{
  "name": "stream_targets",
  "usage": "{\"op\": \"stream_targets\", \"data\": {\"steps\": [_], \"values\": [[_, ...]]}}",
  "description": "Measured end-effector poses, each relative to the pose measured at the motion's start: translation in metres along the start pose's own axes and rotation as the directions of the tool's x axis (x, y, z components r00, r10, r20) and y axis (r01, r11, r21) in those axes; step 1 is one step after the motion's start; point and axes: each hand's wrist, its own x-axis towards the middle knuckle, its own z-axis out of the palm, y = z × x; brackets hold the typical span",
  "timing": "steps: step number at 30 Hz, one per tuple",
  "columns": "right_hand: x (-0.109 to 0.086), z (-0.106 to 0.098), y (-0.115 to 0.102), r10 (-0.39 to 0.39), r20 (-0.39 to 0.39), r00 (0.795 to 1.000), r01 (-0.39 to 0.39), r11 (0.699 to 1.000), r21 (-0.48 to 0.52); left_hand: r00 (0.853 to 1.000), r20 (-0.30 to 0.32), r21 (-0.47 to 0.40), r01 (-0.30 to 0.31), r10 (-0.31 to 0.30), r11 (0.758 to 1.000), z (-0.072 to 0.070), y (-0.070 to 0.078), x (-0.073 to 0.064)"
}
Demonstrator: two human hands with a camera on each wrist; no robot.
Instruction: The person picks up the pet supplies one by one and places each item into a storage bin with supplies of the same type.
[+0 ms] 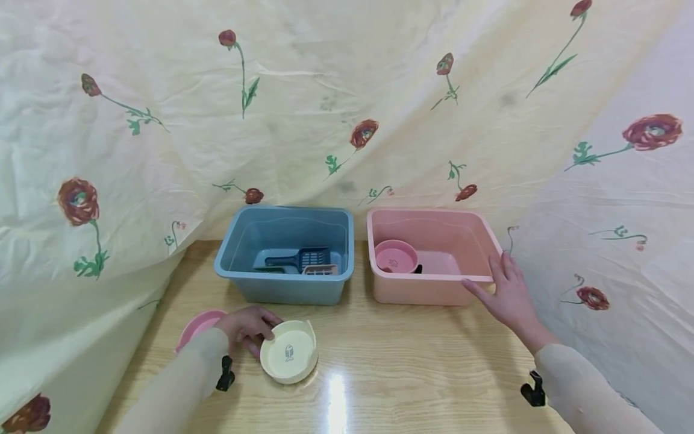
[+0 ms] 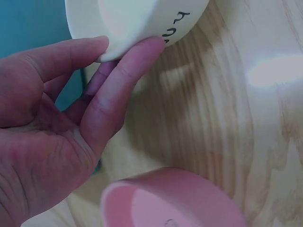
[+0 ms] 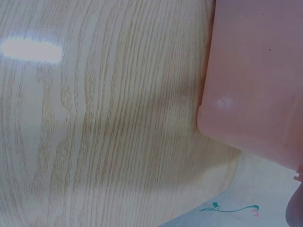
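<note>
My left hand (image 1: 252, 328) pinches the side wall of a cream pet bowl (image 1: 289, 352) between thumb and fingers. The bowl tilts over the table, its fish-bone print showing inside, and dark lettering marks its outer wall in the left wrist view. Partly hidden behind the left forearm lies a pink bowl (image 1: 199, 325). At the front right corner of a pink bin (image 1: 420, 289), my right hand (image 1: 509, 298) rests against the rim with its fingers spread. Inside that bin, to the left, sits another pink bowl (image 1: 396, 256), with a small dark thing beside it.
A blue bin (image 1: 293, 289) stands left of the pink one, holding a dark blue litter scoop (image 1: 300, 258), a beige slotted scoop (image 1: 321, 269) and a green piece (image 1: 271, 269). Behind both bins hangs a flowered cloth (image 1: 303, 132). The wooden table (image 1: 401, 367) reflects a bright light.
</note>
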Motion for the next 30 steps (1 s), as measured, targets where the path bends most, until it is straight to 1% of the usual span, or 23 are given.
{"op": "stream_targets", "data": {"steps": [3,6,9,12,17,24,27,30], "values": [[0.0,-0.002,-0.002,-0.003,-0.003,1.0,0.003,1.0,0.01,0.999,0.033,0.027,-0.027,0.026,0.999,-0.003,0.008,-0.007],[-0.001,-0.004,-0.003,-0.005,-0.004,1.0,0.005,1.0,0.012,0.995,0.084,0.057,-0.06,0.055,0.997,-0.005,0.02,-0.014],[0.0,-0.006,-0.003,-0.004,-0.005,1.0,0.004,1.0,0.009,0.99,0.123,0.092,-0.079,0.068,0.993,-0.006,0.035,-0.024],[0.0,-0.007,-0.003,0.002,0.001,1.0,-0.002,1.0,-0.001,0.986,0.148,0.131,-0.098,0.078,0.987,-0.006,0.05,-0.035],[0.001,-0.006,-0.001,0.007,0.002,1.0,-0.007,1.0,-0.006,0.974,0.199,0.173,-0.143,0.108,0.974,-0.007,0.076,-0.053],[0.001,-0.003,0.004,-0.005,-0.004,1.0,0.005,1.0,-0.003,0.965,0.236,0.232,-0.167,0.111,0.958,-0.014,0.117,-0.074],[0.0,-0.001,0.004,-0.013,0.001,1.0,0.013,1.0,-0.002,0.961,0.244,0.262,-0.196,0.132,0.945,-0.018,0.137,-0.083],[-0.001,0.001,0.003,-0.018,0.007,1.0,0.018,1.0,0.0,0.962,0.227,0.301,-0.217,0.152,0.928,-0.022,0.159,-0.09]]}}
